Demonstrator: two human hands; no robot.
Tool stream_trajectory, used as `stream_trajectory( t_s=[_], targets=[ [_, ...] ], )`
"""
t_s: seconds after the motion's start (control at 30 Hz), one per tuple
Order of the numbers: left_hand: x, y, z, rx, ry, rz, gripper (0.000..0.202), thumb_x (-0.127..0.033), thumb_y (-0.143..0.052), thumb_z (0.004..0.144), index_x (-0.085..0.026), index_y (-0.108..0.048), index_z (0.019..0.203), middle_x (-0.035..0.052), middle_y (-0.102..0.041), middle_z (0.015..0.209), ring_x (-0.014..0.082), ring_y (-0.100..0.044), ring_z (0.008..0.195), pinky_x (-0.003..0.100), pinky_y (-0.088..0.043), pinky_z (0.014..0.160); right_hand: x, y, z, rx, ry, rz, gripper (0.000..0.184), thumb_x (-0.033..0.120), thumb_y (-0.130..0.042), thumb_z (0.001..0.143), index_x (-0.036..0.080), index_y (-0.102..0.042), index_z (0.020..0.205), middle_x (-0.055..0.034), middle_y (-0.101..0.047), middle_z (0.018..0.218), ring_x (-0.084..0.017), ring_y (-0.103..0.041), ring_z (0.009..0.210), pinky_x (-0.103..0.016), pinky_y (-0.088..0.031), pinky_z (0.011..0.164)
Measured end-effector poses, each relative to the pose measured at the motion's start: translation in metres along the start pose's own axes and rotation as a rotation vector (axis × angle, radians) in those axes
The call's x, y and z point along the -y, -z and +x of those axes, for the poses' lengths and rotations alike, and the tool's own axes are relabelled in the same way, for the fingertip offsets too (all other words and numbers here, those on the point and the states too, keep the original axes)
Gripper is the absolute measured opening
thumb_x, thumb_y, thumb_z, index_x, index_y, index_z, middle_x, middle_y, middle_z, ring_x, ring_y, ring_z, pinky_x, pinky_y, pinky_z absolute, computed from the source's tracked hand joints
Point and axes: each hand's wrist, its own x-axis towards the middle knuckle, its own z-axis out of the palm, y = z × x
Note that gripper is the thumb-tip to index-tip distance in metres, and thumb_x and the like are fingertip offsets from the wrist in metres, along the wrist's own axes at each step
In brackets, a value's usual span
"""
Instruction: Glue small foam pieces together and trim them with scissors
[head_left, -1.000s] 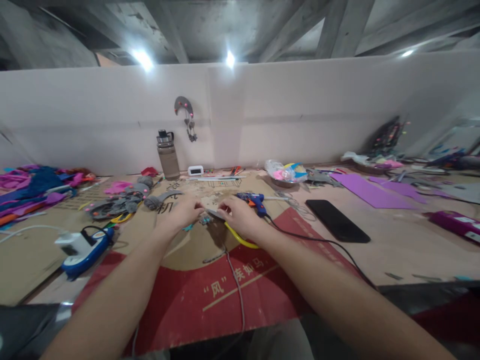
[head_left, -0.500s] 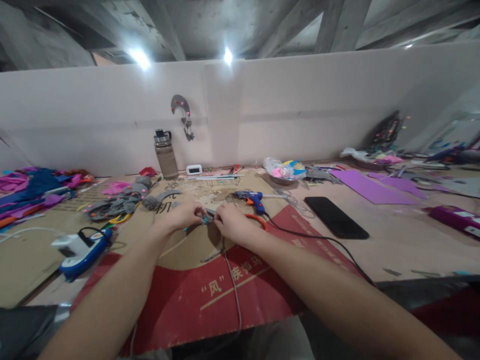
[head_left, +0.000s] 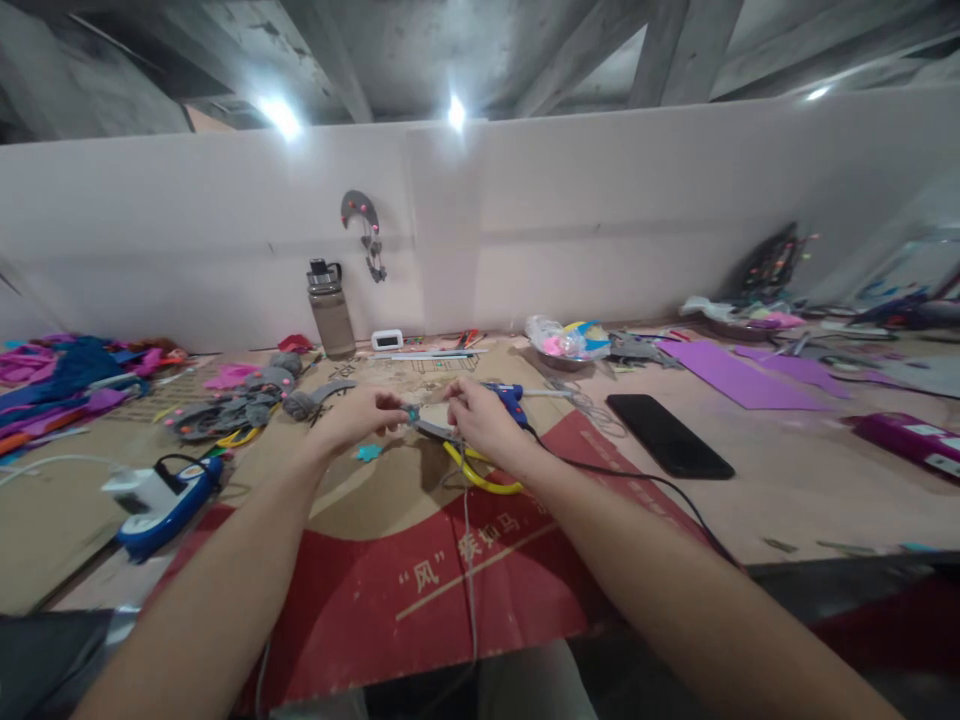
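My left hand (head_left: pixel 366 412) is closed, thumb and fingers pinching a small teal piece (head_left: pixel 412 413) above the cardboard. Opposite it, my right hand (head_left: pixel 480 418) has its fingertips drawn together; whatever they hold is too small to make out. Below the right hand lie scissors with yellow handles (head_left: pixel 491 484), their blades (head_left: pixel 432 430) pointing left. A thin grey cord (head_left: pixel 471 580) runs from beneath this hand over the front edge. On the cardboard near my left hand rests a teal flower-shaped cutout (head_left: pixel 368 453). A blue glue gun (head_left: pixel 511 400) is partly hidden behind my right hand.
Red-and-tan cardboard (head_left: pixel 345 600) covers the work area. Right of it lie a black phone (head_left: pixel 667 436) and purple sheets (head_left: pixel 742 375). To the left are a blue power strip (head_left: pixel 169 510) and grey felt pieces (head_left: pixel 217 410). A bottle (head_left: pixel 331 315) stands at the back.
My hands have moved apart, the right one slightly to the right. The teal flower cutout shows more fully. Yellow scissor handles now show below my right hand, where an orange handle loop showed before.
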Motion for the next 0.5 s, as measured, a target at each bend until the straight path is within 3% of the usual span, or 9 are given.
stream_trajectory(
  t_s=[0.3, 0.5],
  targets=[
    [-0.012, -0.007, -0.002, -0.254, -0.132, -0.216, 0.027, -0.030, -0.066, 0.063, -0.013, -0.064, 0.084, -0.0002, -0.058, 0.062, 0.0095, -0.049, 0.051, 0.024, -0.042, 0.052, 0.010, -0.001, -0.002, 0.157, 0.024, 0.189, 0.022, 0.012, -0.038, 0.070, 0.019, -0.055, 0.082, 0.0038, -0.055, 0.061, -0.011, -0.051, 0.056, -0.021, -0.038, 0.054],
    [-0.015, -0.010, -0.002, -0.291, -0.176, -0.285, 0.020, -0.026, -0.065, 0.064, -0.014, -0.059, 0.078, -0.0013, -0.056, 0.060, 0.0095, -0.052, 0.052, 0.022, -0.042, 0.050, 0.005, -0.005, -0.001, 0.156, 0.040, 0.160, 0.019, 0.010, -0.041, 0.068, 0.018, -0.055, 0.077, 0.0015, -0.059, 0.071, -0.011, -0.052, 0.065, -0.023, -0.039, 0.062]
  ],
)
